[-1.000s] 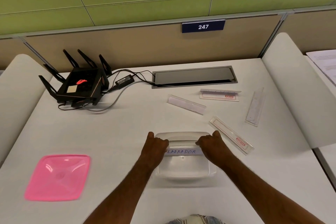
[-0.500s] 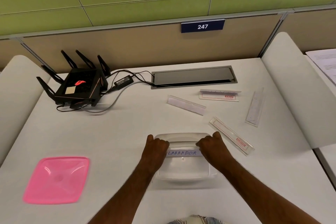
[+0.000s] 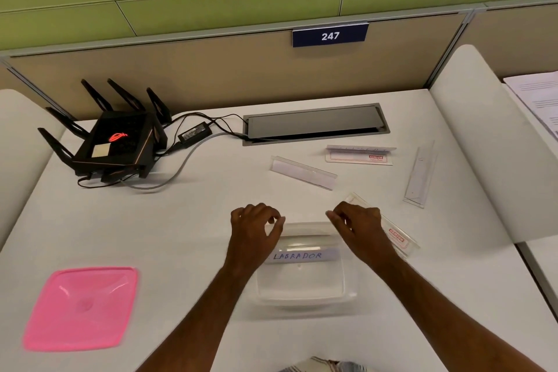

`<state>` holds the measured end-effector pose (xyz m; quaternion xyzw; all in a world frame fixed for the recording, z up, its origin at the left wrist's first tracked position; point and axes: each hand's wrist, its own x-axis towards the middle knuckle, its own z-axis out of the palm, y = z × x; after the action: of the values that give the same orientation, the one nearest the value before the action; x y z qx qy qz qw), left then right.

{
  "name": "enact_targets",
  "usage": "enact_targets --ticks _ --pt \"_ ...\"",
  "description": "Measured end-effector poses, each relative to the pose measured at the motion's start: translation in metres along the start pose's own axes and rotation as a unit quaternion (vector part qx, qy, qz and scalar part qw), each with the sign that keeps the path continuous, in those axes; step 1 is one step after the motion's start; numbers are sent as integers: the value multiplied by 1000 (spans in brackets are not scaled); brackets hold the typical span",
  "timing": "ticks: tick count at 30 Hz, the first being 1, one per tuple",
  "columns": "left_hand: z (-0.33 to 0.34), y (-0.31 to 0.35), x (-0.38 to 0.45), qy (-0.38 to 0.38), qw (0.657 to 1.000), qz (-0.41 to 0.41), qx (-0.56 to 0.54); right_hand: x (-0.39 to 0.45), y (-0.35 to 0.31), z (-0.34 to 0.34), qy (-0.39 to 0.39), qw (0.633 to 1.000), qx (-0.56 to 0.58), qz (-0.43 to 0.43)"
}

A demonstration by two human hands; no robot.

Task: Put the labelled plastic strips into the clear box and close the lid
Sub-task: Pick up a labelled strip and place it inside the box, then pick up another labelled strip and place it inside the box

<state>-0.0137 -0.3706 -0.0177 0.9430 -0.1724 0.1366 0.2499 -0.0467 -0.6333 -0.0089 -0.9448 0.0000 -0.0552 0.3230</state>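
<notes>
Here, a person's two hands hover above the far rim of the clear box (image 3: 302, 287), which sits open on the white surface (image 3: 196, 220) directly in front of them. The left hand (image 3: 255, 228) has its fingers (image 3: 271, 217) curled loosely with thumb and forefinger close together, pinching nothing visible; the right hand (image 3: 357, 225) is likewise loosely curled and holds nothing. One strip, hand-lettered "LABRADOR" (image 3: 302, 256), lies across the box between the wrists, its left end hidden behind the left wrist. Just beside the box on the right, partly under the right hand, a clear strip with a red label (image 3: 398, 238) lies at an angle on the surface. Three more strips lie farther back: a plain folded strip (image 3: 303, 173) near the centre, a strip with a red-printed card (image 3: 360, 155) behind it to the right, and a clear strip (image 3: 420, 174) lying roughly lengthwise away from the viewer, well to the right. The pink lid (image 3: 80, 308) rests flat at the near left, well apart from the box. At the back left stands a black router (image 3: 116, 142) with raised antennas, its cables running to a recessed cable hatch (image 3: 315, 124). A blue plate reading "247" (image 3: 330, 35) hangs on the partition above.
</notes>
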Motion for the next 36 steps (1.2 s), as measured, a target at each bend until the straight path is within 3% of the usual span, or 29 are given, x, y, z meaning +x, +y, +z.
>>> enact_targets --ticks 9,16,22,27,36 --pt "14 -7 32 -81 971 -152 -166 13 29 3 -38 991 12 127" --pt "26 -26 62 -136 967 -186 -107 34 33 19 -56 976 25 209" --pt "49 -39 85 -202 940 -253 -109 49 34 27 -73 978 -112 162" --pt "71 -40 105 -206 933 -267 -125 70 35 24 -105 953 -252 133" --pt "92 -43 146 -179 936 -261 -155 119 49 30 -59 955 -275 97"
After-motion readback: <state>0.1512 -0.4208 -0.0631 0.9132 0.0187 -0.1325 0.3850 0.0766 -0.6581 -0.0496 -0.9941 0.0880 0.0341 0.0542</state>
